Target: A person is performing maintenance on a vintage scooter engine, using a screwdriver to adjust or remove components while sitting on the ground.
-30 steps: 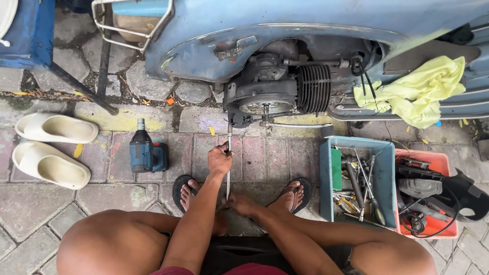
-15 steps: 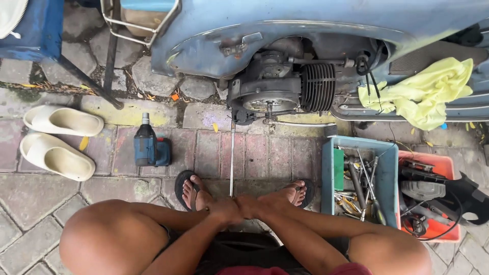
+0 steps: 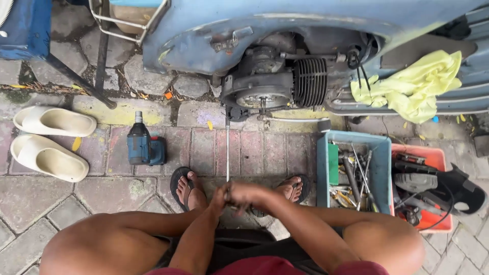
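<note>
A long metal rod (image 3: 227,153) stands at frame centre, its top at the scooter engine (image 3: 265,89), not yet withdrawn. Both the left hand (image 3: 220,196) and right hand (image 3: 249,196) clasp its lower end, beside the blue tool tray (image 3: 322,168).

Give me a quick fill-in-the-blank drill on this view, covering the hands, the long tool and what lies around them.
1. The left hand and right hand both grip the near end of a long thin metal ____ that runs up to the grey scooter engine.
2. The dark blue cordless power tool lies on the ____ paving.
3. The light blue plastic tray of hand tools sits beside an ____ tray.
4. A crumpled ____ cloth lies on the scooter's footboard.

Missing words: rod; brick; orange; yellow
</note>
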